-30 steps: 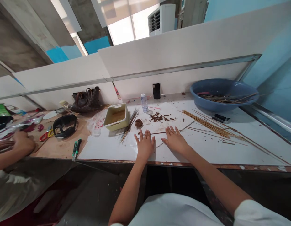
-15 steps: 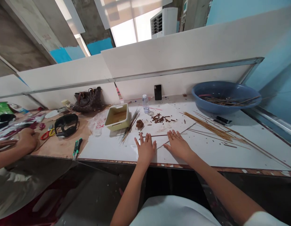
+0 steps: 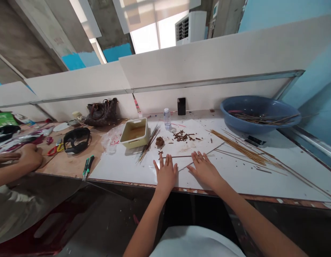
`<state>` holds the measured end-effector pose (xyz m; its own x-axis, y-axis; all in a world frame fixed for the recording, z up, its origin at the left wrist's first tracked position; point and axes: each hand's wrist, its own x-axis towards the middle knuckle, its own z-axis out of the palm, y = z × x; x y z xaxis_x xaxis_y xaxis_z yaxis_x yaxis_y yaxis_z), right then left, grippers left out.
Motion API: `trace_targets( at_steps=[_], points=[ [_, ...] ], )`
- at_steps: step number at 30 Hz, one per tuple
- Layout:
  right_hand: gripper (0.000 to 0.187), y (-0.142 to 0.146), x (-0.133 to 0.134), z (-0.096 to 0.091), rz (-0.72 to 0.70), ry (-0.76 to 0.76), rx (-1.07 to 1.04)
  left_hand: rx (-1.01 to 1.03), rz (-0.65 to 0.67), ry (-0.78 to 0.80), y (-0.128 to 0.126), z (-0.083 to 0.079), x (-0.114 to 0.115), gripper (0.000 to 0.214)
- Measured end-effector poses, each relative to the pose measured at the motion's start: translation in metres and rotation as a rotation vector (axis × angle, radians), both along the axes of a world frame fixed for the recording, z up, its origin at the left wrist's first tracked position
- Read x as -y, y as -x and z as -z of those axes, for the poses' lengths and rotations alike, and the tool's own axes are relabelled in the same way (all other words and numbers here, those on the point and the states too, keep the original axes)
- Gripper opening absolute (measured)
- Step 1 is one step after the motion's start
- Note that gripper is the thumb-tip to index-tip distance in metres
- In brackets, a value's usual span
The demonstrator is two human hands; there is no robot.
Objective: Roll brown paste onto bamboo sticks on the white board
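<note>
My left hand [image 3: 166, 174] lies flat on the white board, fingers spread and pointing away from me. To its right, my right hand [image 3: 204, 167] is also flat, its fingers stretched out. A thin dark brown stick [image 3: 182, 156] runs crosswise between them, with its ends passing under the fingers of both hands. Just beyond the left hand sits a lump of brown, clay-like paste [image 3: 159, 141]. Loose brown paste pieces [image 3: 184, 136] are scattered past the stick. A bundle of bare thin sticks [image 3: 237, 147] lies to the right of my right hand.
A yellowish tub [image 3: 134, 132] of brownish liquid stands left, beside dark thin sticks [image 3: 149, 142]. A clear bottle [image 3: 167, 119] and a phone [image 3: 181, 106] stand behind. A blue basin [image 3: 258, 125] holds sticks. Green-handled pliers [image 3: 87, 167] lie left, near another person's hand [image 3: 30, 157].
The camera view has shifted slightly, so everything sits a little lower and further right. Both hands stay flat over the brown stick, with almost no visible movement.
</note>
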<state>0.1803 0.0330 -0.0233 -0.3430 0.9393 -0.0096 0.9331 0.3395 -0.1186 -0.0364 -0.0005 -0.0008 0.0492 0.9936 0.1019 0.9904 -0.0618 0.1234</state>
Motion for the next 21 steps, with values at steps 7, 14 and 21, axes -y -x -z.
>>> trace_targets(
  at_steps=[7, 14, 21],
  points=[
    [0.083, 0.007, -0.025, -0.022, 0.021, 0.059, 0.035, -0.008, -0.018, 0.029, -0.003, -0.008, -0.024, 0.063],
    [0.087, 0.001, 0.0, 0.001, -0.007, 0.01, 0.016, -0.003, -0.008, 0.03, 0.003, 0.0, 0.001, 0.062],
    [0.087, 0.01, -0.024, -0.018, 0.039, 0.059, 0.034, 0.019, -0.021, 0.063, -0.004, -0.009, -0.026, 0.064]
  ],
)
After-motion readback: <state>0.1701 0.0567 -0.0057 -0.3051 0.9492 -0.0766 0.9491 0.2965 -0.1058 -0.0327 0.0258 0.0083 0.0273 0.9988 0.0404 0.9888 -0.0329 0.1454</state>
